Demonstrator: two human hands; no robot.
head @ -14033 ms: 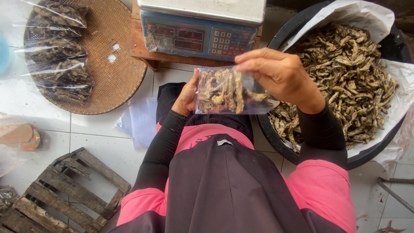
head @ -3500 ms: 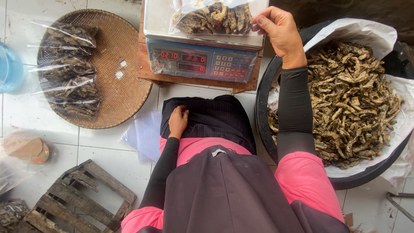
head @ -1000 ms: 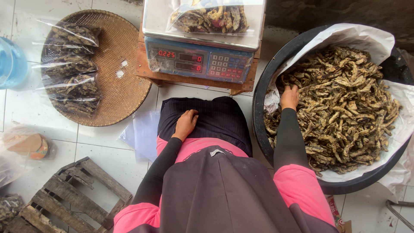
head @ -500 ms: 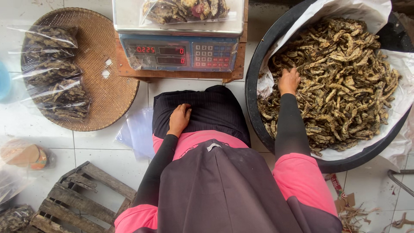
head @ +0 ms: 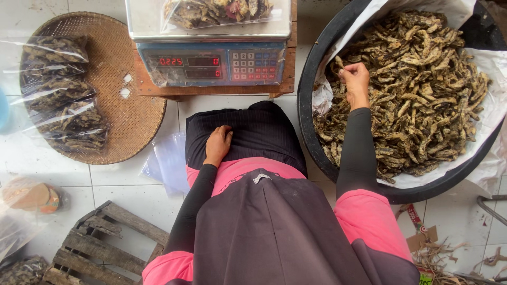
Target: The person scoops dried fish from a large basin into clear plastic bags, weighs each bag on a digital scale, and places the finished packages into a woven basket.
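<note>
While the left hand (head: 217,145) lies flat and loose on the dark cloth over the lap (head: 248,132), holding nothing, the right hand (head: 355,83) is out in the big black tub (head: 317,142), fingers pinched on a dried piece (head: 338,63) at the near-left edge of the heap of dried strips (head: 417,89). The grip looks like fingertips only, and I cannot tell how firm it is.

Risks: a brittle piece could snap or slip from so light a pinch and drop between tub and scale onto the tiles. The white liner (head: 322,97) bunches just under the right wrist, so a sleeve could snag it and drag strips over the rim. The stack of empty clear bags (head: 169,161) sits just left of the left hand, slick on the tile, and could slide.

Beyond the hands, the scale (head: 211,58) carries a filled clear bag (head: 216,11) on its pan; a careless drop there could tip the bag off the front. Further left, packed bags (head: 58,89) rest on a woven tray (head: 127,105).

Hard to make out: the top of the bag on the scale is cut by the frame, so whether it is open or sealed is unclear. The right fingertips are partly buried among the strips. The tub's far rim is cropped. The wrapped round thing at far left is blurred.
</note>
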